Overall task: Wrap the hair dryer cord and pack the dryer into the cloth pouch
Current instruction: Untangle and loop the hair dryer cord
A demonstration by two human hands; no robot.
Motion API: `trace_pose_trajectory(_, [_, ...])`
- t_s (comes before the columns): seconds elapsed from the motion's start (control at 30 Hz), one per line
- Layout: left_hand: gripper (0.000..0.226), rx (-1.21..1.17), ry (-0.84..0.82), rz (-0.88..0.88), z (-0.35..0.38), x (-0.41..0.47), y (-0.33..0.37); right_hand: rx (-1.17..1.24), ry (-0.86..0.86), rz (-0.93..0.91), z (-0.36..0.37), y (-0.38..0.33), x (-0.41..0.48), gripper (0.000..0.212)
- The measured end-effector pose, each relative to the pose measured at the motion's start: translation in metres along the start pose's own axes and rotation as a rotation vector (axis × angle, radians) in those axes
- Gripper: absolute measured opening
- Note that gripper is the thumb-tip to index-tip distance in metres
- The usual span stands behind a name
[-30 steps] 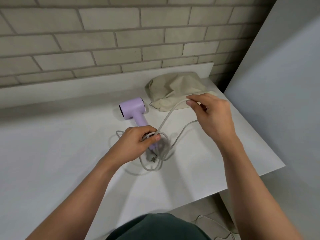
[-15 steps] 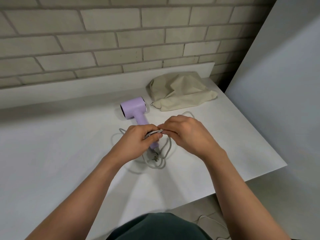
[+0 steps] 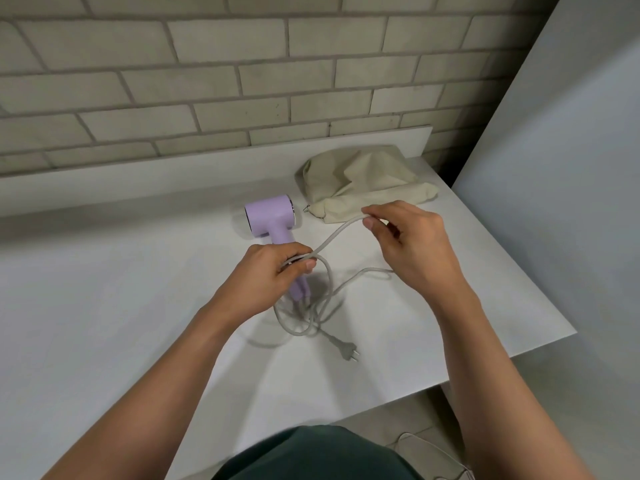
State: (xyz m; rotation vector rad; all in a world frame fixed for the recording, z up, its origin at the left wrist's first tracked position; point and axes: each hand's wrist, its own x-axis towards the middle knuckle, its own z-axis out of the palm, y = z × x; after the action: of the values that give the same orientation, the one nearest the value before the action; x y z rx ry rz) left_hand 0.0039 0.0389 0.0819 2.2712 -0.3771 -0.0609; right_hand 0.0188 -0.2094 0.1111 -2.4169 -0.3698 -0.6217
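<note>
A lilac hair dryer lies on the white table, its barrel toward the wall. My left hand grips its handle together with several loops of the grey cord pinned under the thumb. Loose loops hang below the handle onto the table. My right hand pinches a stretch of cord and holds it up to the right, just in front of the beige cloth pouch. The plug lies free on the table below the loops.
A brick wall with a white ledge runs behind the table. A grey panel stands close on the right. The table's right edge drops to the floor, where another cable lies.
My right hand, which met the left hand at the handle half a second ago, has pulled away up and right with a new length of cord. The plug has slid out into view.
</note>
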Motion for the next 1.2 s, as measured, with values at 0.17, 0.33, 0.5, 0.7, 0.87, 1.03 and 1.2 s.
trace_pose_trajectory(0.17, [0.017,-0.001,-0.008,0.022,0.001,0.001,0.004,-0.02,-0.287,-0.196,0.012,-0.019,-0.008,0.039])
trace_pose_trajectory(0.33, [0.014,-0.006,0.008,0.026,0.002,0.002,0.005,-0.137,-0.292,-0.226,0.027,-0.026,-0.009,0.023])
trace_pose_trajectory(0.5, [0.012,-0.001,-0.003,-0.032,0.001,-0.001,-0.008,0.048,0.069,-0.107,0.006,-0.012,0.008,0.02])
trace_pose_trajectory(0.7, [0.019,-0.111,0.0,-0.042,0.001,0.004,-0.005,0.121,0.088,0.034,-0.006,-0.009,0.013,0.02])
trace_pose_trajectory(0.87, [0.022,-0.102,-0.04,-0.046,-0.001,0.004,-0.002,-0.039,-0.076,-0.057,-0.004,-0.012,0.005,0.041])
trace_pose_trajectory(1.03, [0.02,-0.118,-0.039,-0.029,0.001,0.004,0.014,-0.161,-0.427,-0.252,0.018,-0.034,-0.007,0.038])
trace_pose_trajectory(1.2, [0.016,-0.115,-0.058,-0.049,0.002,0.001,0.012,-0.126,-0.358,-0.141,0.025,-0.036,-0.004,0.021])
